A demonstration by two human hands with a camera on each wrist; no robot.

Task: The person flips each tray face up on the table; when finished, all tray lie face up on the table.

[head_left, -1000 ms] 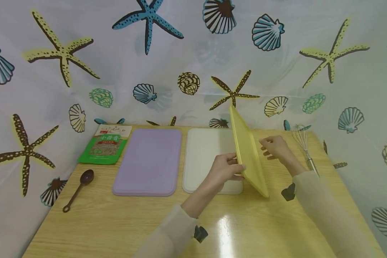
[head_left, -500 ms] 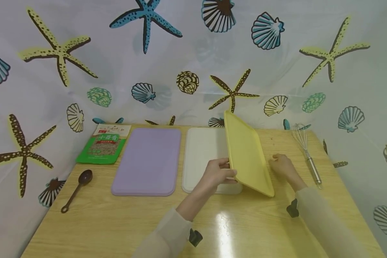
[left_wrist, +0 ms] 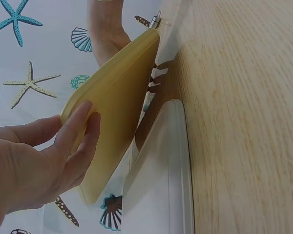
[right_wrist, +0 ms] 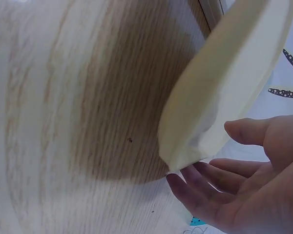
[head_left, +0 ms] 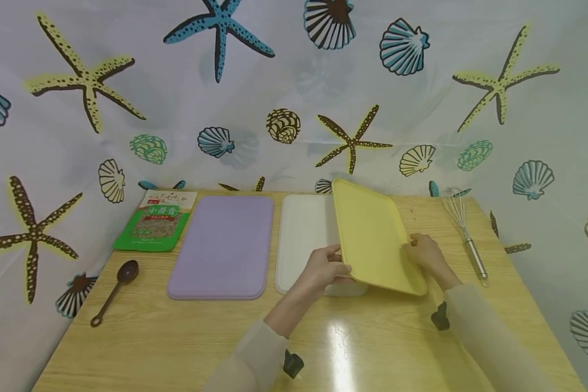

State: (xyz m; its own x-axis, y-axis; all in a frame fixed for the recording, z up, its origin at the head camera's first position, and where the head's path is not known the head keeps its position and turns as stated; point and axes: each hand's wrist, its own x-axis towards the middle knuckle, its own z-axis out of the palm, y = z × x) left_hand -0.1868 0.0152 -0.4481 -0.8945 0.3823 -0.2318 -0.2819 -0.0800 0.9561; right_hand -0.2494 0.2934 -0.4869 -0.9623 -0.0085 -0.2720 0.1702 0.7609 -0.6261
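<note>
A yellow rectangular tray [head_left: 372, 234] with a raised rim is tilted, its left long side lifted and its right side low near the table. My left hand [head_left: 320, 270] pinches the raised left edge, fingers on the underside, as the left wrist view shows. At the low right edge, my right hand [head_left: 423, 253] holds the rim; in the right wrist view its fingers [right_wrist: 198, 190] reach under the edge and the thumb is on the inner side. Partly hidden beneath the lifted side lies a white rectangular tray [head_left: 306, 234].
Left of the white tray lies a purple rectangular tray [head_left: 222, 245]. A green and white seasoning packet [head_left: 157, 220] and a brown spoon [head_left: 115, 291] lie at the far left. To the right is a metal whisk [head_left: 465, 234]. A shell-patterned curtain [head_left: 274, 71] borders the wooden table [head_left: 201, 337].
The yellow tray has tipped down from nearly upright, its right edge shifting rightward. My right hand, apart from it before, has come down to its right rim. My left hand has kept its pinch.
</note>
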